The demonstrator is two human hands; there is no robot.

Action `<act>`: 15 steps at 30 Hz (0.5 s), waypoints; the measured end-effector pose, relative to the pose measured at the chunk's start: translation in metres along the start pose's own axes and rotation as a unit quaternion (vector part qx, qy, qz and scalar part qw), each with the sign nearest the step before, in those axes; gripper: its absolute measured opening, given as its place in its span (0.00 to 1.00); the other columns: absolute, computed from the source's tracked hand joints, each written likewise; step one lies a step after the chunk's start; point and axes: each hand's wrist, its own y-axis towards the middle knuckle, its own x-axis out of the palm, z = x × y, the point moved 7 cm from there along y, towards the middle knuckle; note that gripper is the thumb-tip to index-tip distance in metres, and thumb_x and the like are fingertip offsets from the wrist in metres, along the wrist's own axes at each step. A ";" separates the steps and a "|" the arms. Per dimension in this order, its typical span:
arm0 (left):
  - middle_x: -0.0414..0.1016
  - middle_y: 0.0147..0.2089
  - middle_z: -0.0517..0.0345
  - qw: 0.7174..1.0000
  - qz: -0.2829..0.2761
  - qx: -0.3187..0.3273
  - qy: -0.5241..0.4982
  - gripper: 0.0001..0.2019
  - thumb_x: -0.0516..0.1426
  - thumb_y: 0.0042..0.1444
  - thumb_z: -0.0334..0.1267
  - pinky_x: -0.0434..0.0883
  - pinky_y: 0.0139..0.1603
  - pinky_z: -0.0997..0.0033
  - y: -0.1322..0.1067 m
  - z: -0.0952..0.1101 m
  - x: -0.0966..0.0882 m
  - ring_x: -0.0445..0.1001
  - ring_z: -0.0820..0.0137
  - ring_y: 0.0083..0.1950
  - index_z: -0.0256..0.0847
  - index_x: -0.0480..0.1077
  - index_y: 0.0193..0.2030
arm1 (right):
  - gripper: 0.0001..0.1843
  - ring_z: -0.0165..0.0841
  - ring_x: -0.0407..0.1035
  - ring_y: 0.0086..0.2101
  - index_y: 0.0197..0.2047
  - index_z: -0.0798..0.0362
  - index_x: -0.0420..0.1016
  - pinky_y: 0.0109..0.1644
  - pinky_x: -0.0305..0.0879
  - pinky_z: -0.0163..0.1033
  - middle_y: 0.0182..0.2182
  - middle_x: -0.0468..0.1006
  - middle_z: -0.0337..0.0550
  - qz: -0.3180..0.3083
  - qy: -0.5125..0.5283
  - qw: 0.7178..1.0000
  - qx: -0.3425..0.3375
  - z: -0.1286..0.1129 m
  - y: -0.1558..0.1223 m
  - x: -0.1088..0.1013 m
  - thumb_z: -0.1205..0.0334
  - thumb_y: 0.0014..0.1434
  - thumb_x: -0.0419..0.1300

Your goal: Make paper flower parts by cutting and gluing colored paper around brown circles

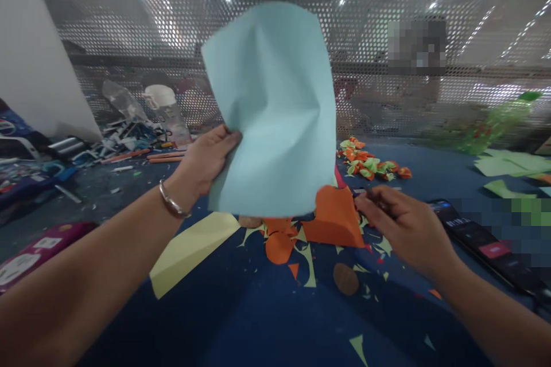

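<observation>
A light blue sheet of paper [275, 109], creased in the middle, is held up above the table. My left hand [210, 155] pinches its left edge between thumb and fingers. Lower down on the right, my right hand [396, 218] has its fingers pressed together around something small and dark that I cannot make out. Just left of these fingers is an orange piece of paper [338, 221] with a cut edge. Orange paper discs [279, 248] and thin pale green offcuts [309, 266] lie below the blue sheet. A yellow paper strip [189, 255] rests under my left wrist.
Behind the sheet is a perforated metal screen [361, 40]. Small orange and green paper flowers [365, 163] sit at the back. A phone [486, 246] lies at right, with a green bottle [495, 126] beyond. Clutter, a white-lidded bottle [166, 109] and a maroon pouch [47, 249] occupy the left.
</observation>
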 end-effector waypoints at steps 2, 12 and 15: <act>0.84 0.46 0.53 0.997 -0.056 -0.056 -0.019 0.18 0.56 0.66 0.45 0.79 0.38 0.62 -0.010 -0.013 0.009 0.80 0.65 0.36 0.42 0.69 0.59 | 0.21 0.29 0.58 0.21 0.30 0.50 0.67 0.26 0.57 0.36 0.20 0.64 0.34 0.015 0.050 0.998 0.033 0.002 0.000 -0.001 0.43 0.67 0.55; 0.83 0.42 0.55 0.981 -0.178 -0.062 0.042 0.10 0.53 0.67 0.42 0.78 0.37 0.66 -0.015 -0.032 0.036 0.81 0.68 0.35 0.44 0.72 0.49 | 0.28 0.27 0.51 0.12 0.25 0.48 0.65 0.18 0.46 0.38 0.10 0.58 0.32 -0.030 0.231 0.966 0.115 -0.005 -0.011 0.022 0.37 0.69 0.51; 0.82 0.39 0.56 0.978 -0.157 -0.003 0.135 0.09 0.54 0.66 0.43 0.76 0.35 0.68 -0.010 -0.031 0.034 0.79 0.67 0.35 0.43 0.72 0.45 | 0.25 0.27 0.48 0.12 0.27 0.47 0.64 0.18 0.43 0.38 0.10 0.56 0.30 -0.003 0.279 0.952 0.125 -0.006 -0.012 0.024 0.38 0.67 0.54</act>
